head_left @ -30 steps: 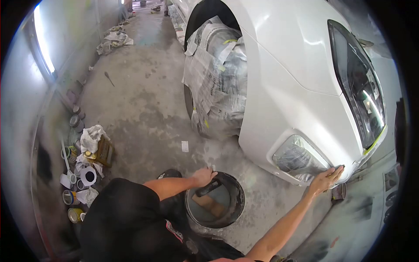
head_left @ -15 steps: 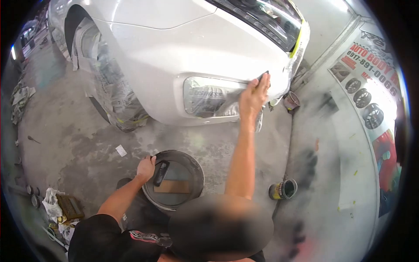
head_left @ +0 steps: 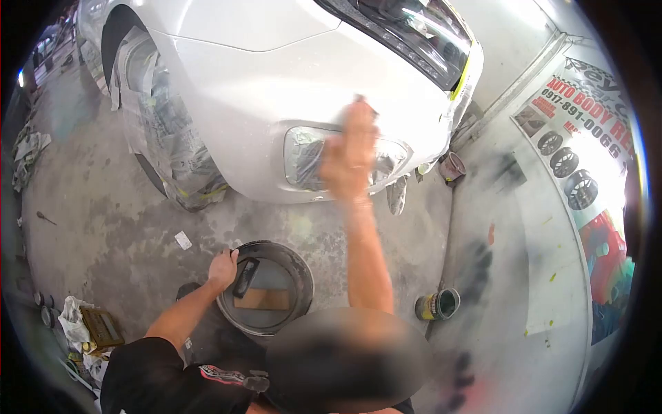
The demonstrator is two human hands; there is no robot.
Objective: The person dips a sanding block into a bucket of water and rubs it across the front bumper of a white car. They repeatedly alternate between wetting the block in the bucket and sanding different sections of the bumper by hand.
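Note:
My right hand (head_left: pixel 349 155) is blurred by motion over the white car bumper (head_left: pixel 255 103), just above the fog light opening. Under its fingertips shows a small dark piece (head_left: pixel 361 103), pressed to the paint. The opening (head_left: pixel 303 155) is covered with masking paper, partly hidden behind the hand. Lower left, my left hand (head_left: pixel 224 268) is closed on the rim of a round black basin (head_left: pixel 308 276). Inside the basin are water, a black block-like tool (head_left: pixel 246 278) and a flat brown piece (head_left: pixel 265 299).
An open can (head_left: pixel 437 304) stands right of the basin, a bucket (head_left: pixel 452 168) beyond it by the wall. The wheel (head_left: pixel 172 131) is wrapped in masking. A crate (head_left: pixel 102 326) with cloths sits at lower left. A banner (head_left: pixel 579 103) hangs at right.
My right hand has moved left along the bumper with the dark piece. My left hand remains at the basin rim. The whole view has shifted slightly.

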